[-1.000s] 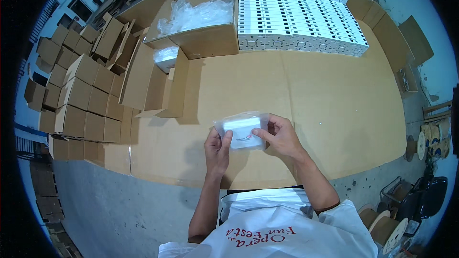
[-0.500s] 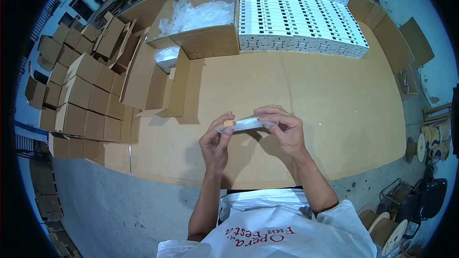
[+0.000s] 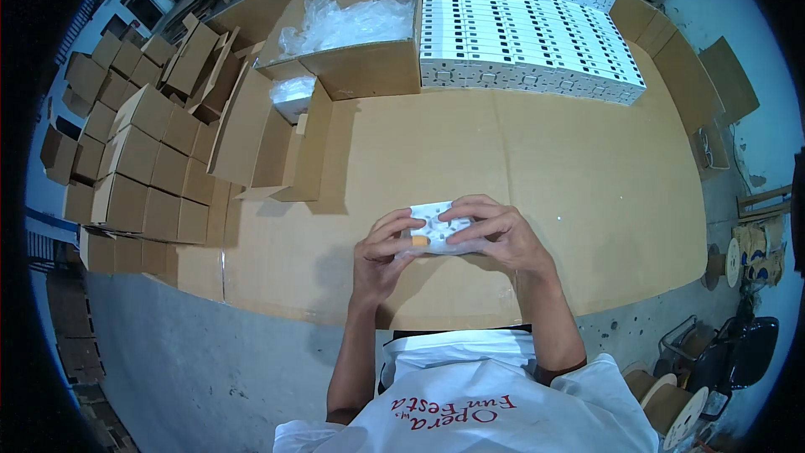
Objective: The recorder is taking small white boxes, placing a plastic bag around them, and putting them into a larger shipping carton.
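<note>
Above the near part of the table, both hands hold a flat white square plastic part (image 3: 438, 220) with holes in its face. Clear plastic film (image 3: 457, 247) is wrapped around it, showing along the lower edge. My left hand (image 3: 381, 256) grips the left side, and a small orange piece (image 3: 419, 241) sits beside its fingertips. My right hand (image 3: 507, 236) is closed on the right side, its fingers lying across the face. The thumbs are partly hidden beneath the part.
Stacked white parts (image 3: 528, 42) fill the table's back right. A large carton (image 3: 369, 71) holds clear plastic bags (image 3: 356, 21). Beside it an open smaller carton (image 3: 306, 159) contains wrapped white pieces (image 3: 293, 99). Brown boxes (image 3: 138, 176) are piled at left. Cardboard covers the table (image 3: 587, 176).
The wrapped white part has tipped from nearly edge-on to showing its holed face. Both hands keep hold of it, and the right fingers have shifted across its face.
</note>
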`<action>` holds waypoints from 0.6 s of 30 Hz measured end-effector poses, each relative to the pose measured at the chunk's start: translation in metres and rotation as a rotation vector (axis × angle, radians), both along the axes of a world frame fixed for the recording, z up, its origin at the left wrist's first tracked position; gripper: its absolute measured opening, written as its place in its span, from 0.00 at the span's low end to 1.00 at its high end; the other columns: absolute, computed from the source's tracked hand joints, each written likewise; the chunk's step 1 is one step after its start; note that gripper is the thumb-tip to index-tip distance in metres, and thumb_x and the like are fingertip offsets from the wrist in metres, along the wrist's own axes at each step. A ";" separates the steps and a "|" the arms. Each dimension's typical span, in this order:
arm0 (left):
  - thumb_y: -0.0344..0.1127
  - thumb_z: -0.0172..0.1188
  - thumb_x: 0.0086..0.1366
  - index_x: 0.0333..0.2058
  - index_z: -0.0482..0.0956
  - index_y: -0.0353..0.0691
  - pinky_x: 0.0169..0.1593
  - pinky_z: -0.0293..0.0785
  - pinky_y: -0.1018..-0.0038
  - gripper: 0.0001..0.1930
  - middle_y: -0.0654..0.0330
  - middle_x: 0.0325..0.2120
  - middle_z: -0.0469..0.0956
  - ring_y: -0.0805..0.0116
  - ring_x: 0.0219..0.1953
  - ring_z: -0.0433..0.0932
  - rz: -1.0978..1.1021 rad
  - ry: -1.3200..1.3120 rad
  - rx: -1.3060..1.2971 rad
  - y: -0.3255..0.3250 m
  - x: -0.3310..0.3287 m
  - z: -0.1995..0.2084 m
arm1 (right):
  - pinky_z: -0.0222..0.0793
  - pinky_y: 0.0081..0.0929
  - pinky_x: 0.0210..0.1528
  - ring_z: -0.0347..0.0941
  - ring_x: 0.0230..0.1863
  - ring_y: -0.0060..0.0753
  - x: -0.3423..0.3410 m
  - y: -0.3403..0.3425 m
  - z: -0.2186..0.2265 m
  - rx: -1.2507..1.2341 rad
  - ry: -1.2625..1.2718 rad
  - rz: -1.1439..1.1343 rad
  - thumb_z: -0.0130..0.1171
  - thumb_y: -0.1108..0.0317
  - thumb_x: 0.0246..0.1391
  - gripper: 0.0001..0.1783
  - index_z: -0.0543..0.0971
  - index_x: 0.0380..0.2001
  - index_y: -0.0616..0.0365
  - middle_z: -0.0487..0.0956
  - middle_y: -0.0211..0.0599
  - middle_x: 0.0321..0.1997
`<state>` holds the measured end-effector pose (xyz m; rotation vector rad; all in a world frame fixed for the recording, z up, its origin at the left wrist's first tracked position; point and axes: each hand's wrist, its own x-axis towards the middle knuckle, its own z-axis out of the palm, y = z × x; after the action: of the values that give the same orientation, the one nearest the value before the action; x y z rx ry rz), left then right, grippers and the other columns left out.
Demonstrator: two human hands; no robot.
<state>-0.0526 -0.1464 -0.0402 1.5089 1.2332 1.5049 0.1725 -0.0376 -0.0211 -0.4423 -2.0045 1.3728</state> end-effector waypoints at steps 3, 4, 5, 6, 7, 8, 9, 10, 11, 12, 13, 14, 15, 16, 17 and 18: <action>0.23 0.71 0.53 0.37 0.89 0.45 0.59 0.74 0.62 0.12 0.58 0.46 0.84 0.54 0.59 0.74 -0.063 0.167 -0.075 -0.008 -0.008 0.009 | 0.69 0.39 0.61 0.73 0.58 0.42 0.004 0.003 0.001 0.109 -0.026 0.067 0.69 0.75 0.46 0.15 0.89 0.40 0.50 0.84 0.33 0.53; 0.23 0.71 0.53 0.37 0.89 0.45 0.59 0.74 0.62 0.12 0.58 0.46 0.84 0.54 0.59 0.74 -0.062 0.167 -0.075 -0.008 -0.009 0.010 | 0.69 0.39 0.61 0.73 0.58 0.42 0.003 0.003 0.002 0.109 -0.027 0.068 0.69 0.75 0.46 0.15 0.89 0.40 0.50 0.84 0.33 0.53; 0.23 0.70 0.54 0.37 0.89 0.43 0.59 0.75 0.63 0.11 0.58 0.44 0.85 0.54 0.58 0.75 -0.064 0.141 -0.073 -0.006 -0.009 0.010 | 0.70 0.37 0.59 0.74 0.56 0.40 0.003 0.003 0.003 0.084 -0.013 0.063 0.68 0.76 0.47 0.13 0.89 0.38 0.52 0.84 0.34 0.51; 0.23 0.69 0.55 0.37 0.89 0.41 0.58 0.75 0.63 0.10 0.58 0.43 0.85 0.54 0.56 0.76 -0.063 0.116 -0.071 -0.006 -0.010 0.011 | 0.71 0.36 0.58 0.75 0.54 0.39 0.002 0.003 0.003 0.059 0.002 0.061 0.68 0.77 0.47 0.12 0.89 0.36 0.53 0.84 0.34 0.50; 0.23 0.69 0.55 0.37 0.89 0.41 0.58 0.75 0.63 0.10 0.58 0.43 0.85 0.54 0.56 0.76 -0.060 0.117 -0.072 -0.004 -0.010 0.012 | 0.71 0.36 0.58 0.75 0.54 0.39 -0.001 0.002 0.002 0.058 0.003 0.064 0.68 0.77 0.47 0.12 0.89 0.36 0.53 0.84 0.34 0.50; 0.23 0.68 0.58 0.37 0.88 0.38 0.57 0.76 0.65 0.08 0.57 0.41 0.86 0.57 0.52 0.79 -0.002 0.096 -0.065 -0.002 -0.009 0.013 | 0.72 0.33 0.55 0.76 0.51 0.37 -0.004 0.001 0.001 -0.050 0.012 -0.005 0.67 0.78 0.48 0.09 0.88 0.35 0.56 0.84 0.36 0.48; 0.24 0.66 0.60 0.37 0.88 0.35 0.55 0.77 0.66 0.07 0.56 0.39 0.86 0.60 0.48 0.81 0.050 0.072 -0.057 0.003 -0.006 0.016 | 0.73 0.31 0.52 0.77 0.48 0.36 -0.006 -0.001 -0.001 -0.156 0.018 -0.081 0.65 0.79 0.50 0.08 0.88 0.33 0.60 0.84 0.37 0.46; 0.24 0.66 0.60 0.37 0.88 0.35 0.55 0.77 0.66 0.07 0.56 0.39 0.86 0.60 0.48 0.81 0.049 0.070 -0.057 0.007 -0.001 0.020 | 0.73 0.31 0.52 0.77 0.48 0.36 -0.007 -0.002 -0.003 -0.155 0.016 -0.083 0.65 0.79 0.50 0.08 0.88 0.33 0.60 0.84 0.37 0.46; 0.26 0.65 0.63 0.38 0.87 0.33 0.50 0.78 0.69 0.06 0.56 0.35 0.86 0.65 0.42 0.82 0.132 -0.013 -0.199 0.011 0.005 0.026 | 0.73 0.28 0.50 0.78 0.46 0.35 -0.009 -0.004 -0.005 -0.269 0.000 -0.182 0.64 0.80 0.50 0.08 0.86 0.35 0.62 0.84 0.38 0.45; 0.29 0.63 0.66 0.38 0.86 0.30 0.44 0.79 0.73 0.08 0.56 0.32 0.85 0.70 0.36 0.82 0.218 -0.093 -0.342 0.014 0.007 0.031 | 0.73 0.26 0.48 0.78 0.45 0.33 -0.013 -0.006 -0.004 -0.384 -0.015 -0.277 0.63 0.81 0.51 0.09 0.85 0.37 0.64 0.84 0.38 0.43; 0.29 0.63 0.66 0.38 0.86 0.30 0.44 0.79 0.73 0.08 0.56 0.32 0.85 0.70 0.36 0.82 0.220 -0.093 -0.343 0.018 0.006 0.029 | 0.73 0.26 0.48 0.78 0.45 0.33 -0.018 -0.007 -0.002 -0.384 -0.015 -0.276 0.63 0.81 0.51 0.09 0.85 0.37 0.64 0.84 0.38 0.43; 0.33 0.63 0.68 0.37 0.86 0.30 0.38 0.76 0.76 0.10 0.59 0.28 0.83 0.75 0.32 0.79 0.241 -0.133 -0.342 0.022 0.005 0.025 | 0.73 0.26 0.47 0.78 0.43 0.34 -0.024 -0.008 0.000 -0.351 0.046 -0.388 0.61 0.83 0.52 0.12 0.84 0.41 0.64 0.84 0.39 0.42; 0.37 0.62 0.69 0.36 0.86 0.30 0.32 0.73 0.79 0.13 0.62 0.25 0.81 0.79 0.28 0.76 0.264 -0.174 -0.341 0.027 0.003 0.022 | 0.73 0.26 0.46 0.78 0.42 0.34 -0.029 -0.008 0.003 -0.318 0.107 -0.500 0.60 0.84 0.52 0.15 0.83 0.44 0.64 0.83 0.39 0.41; 0.37 0.62 0.69 0.36 0.86 0.30 0.32 0.73 0.79 0.13 0.62 0.25 0.81 0.79 0.28 0.76 0.265 -0.174 -0.341 0.032 0.000 0.022 | 0.73 0.26 0.46 0.78 0.42 0.34 -0.032 -0.006 0.006 -0.318 0.106 -0.499 0.60 0.84 0.52 0.15 0.83 0.44 0.64 0.83 0.39 0.41; 0.39 0.62 0.70 0.35 0.86 0.30 0.30 0.69 0.79 0.15 0.64 0.24 0.79 0.80 0.27 0.73 0.237 -0.198 -0.386 0.036 -0.004 0.023 | 0.73 0.27 0.44 0.77 0.40 0.35 -0.034 -0.002 0.009 -0.093 0.131 -0.485 0.58 0.85 0.53 0.16 0.82 0.46 0.63 0.83 0.39 0.40; 0.41 0.62 0.70 0.34 0.86 0.31 0.27 0.66 0.80 0.16 0.67 0.22 0.77 0.80 0.25 0.71 0.208 -0.223 -0.431 0.041 -0.007 0.023 | 0.73 0.29 0.43 0.77 0.39 0.36 -0.035 0.002 0.011 0.133 0.155 -0.469 0.56 0.86 0.53 0.18 0.81 0.47 0.63 0.82 0.39 0.38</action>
<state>-0.0593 -0.1058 -0.0173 0.9322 1.4949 1.3764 0.1376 -0.0358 -0.0100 -0.6724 -1.7129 0.9481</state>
